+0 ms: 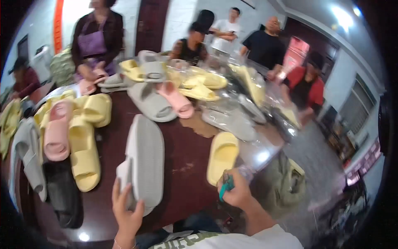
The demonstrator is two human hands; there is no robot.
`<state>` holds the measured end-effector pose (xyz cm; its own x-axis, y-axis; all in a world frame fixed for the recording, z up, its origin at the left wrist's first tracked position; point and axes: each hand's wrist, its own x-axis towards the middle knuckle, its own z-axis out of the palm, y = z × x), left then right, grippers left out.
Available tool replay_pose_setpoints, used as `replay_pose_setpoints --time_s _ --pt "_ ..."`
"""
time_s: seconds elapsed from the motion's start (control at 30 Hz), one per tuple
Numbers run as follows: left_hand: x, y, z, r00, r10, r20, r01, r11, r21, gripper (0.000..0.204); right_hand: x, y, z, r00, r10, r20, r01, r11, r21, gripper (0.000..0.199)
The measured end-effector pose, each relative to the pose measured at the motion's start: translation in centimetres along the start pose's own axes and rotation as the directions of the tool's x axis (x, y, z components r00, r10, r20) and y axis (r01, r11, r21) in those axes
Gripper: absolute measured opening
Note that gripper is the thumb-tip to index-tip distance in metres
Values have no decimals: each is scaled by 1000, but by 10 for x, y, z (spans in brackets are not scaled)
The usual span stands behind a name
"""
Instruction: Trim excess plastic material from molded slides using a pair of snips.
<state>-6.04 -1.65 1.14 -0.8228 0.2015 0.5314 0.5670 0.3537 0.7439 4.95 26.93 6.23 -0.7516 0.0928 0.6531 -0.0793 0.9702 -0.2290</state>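
My left hand [127,207] grips a grey slide slipper [150,162] at its near left end, thumb and fingers on either side of the strap. The slipper lies tipped over, its ribbed sole showing. Closed in my right hand [235,191] is a small tool with a teal handle [225,189]; its working end is hidden or blurred. Just beyond that hand a yellow slipper [223,155] lies on the dark red table [182,166], open side up. A bit of clear plastic shows beside my right knuckles.
Yellow, pink [58,128], grey and black [62,193] slippers crowd the table's left side. More slippers, several in clear bags [232,122], heap along the far side. Several people stand or sit around the table. A dark green cloth or bag [286,182] is beyond the right edge.
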Motion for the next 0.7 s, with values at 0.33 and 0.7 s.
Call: replay_pose_setpoints --time_s 0.33,0.7 --pt "-2 16 -7 965 -195 173 204 978 -38 79 32 -34 99 830 312 463 -534 200 822 23" --pt "8 -7 -2 897 -355 265 442 687 -577 77 36 -18 100 604 158 781 -681 -407 609 20"
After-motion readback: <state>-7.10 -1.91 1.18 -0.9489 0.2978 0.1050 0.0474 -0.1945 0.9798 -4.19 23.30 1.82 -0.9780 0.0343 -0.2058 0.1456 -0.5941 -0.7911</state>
